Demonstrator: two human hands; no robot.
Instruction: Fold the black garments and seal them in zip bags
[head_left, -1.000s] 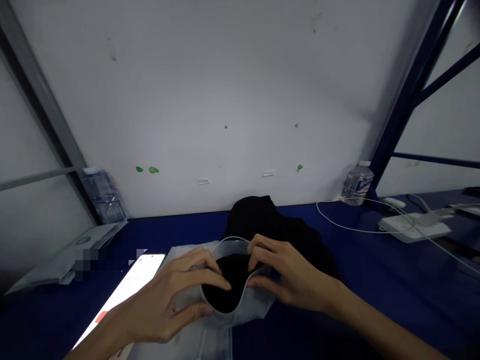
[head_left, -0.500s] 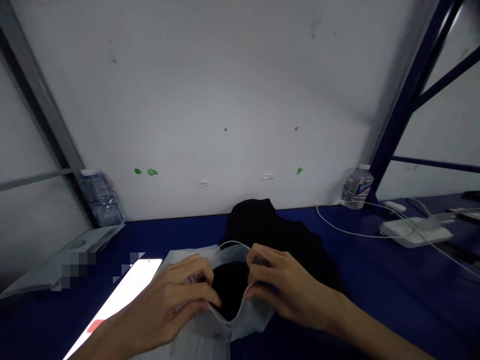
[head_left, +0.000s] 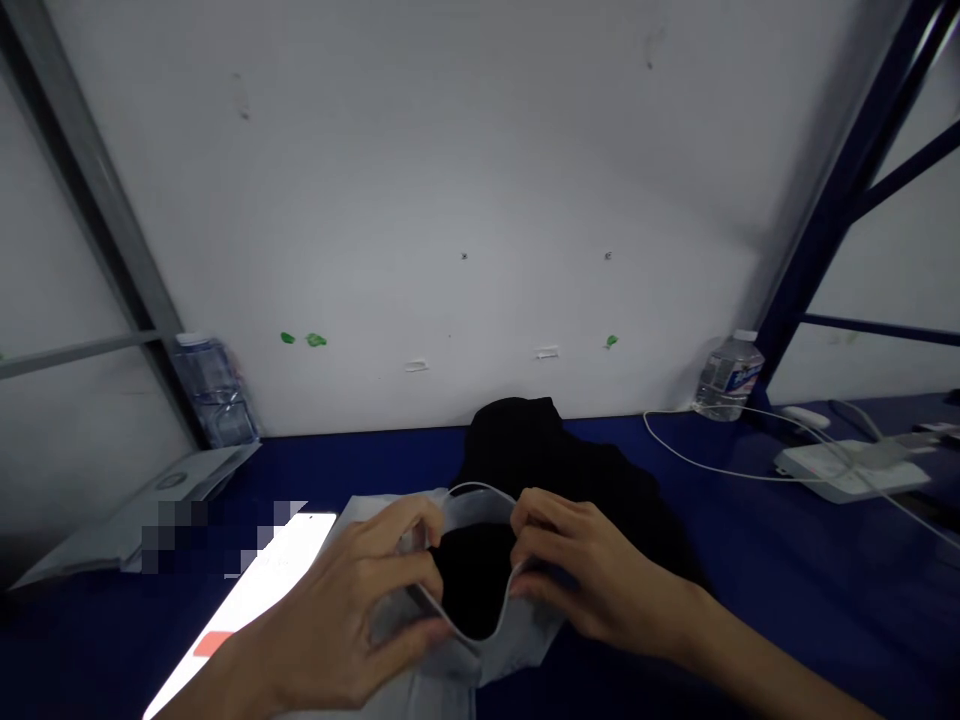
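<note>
A frosted whitish plastic bag (head_left: 525, 640) lies before me with its mouth spread open towards me. Folded black cloth (head_left: 472, 580) shows inside the opening. My left hand (head_left: 367, 600) grips the left side of the rim, its fingertips reaching over the edge and its thumb lower down outside. At the right side of the rim, my right hand (head_left: 585, 570) pinches the edge between thumb and curled fingers. Behind the bag a crumpled black garment (head_left: 555, 450) rests on the blue tabletop (head_left: 360, 450) against the wall.
A lit phone (head_left: 262, 590) lies left, partly under my left forearm. Papers (head_left: 165, 500) and a large plastic bottle (head_left: 217, 390) stand further left. At the right are a water bottle (head_left: 731, 375), a white power strip (head_left: 847, 470) and a loose white cable (head_left: 697, 460).
My view has turned slightly left, so everything sits further right. My left thumb has moved away from the fingers, and the bag's mouth looks slightly wider.
</note>
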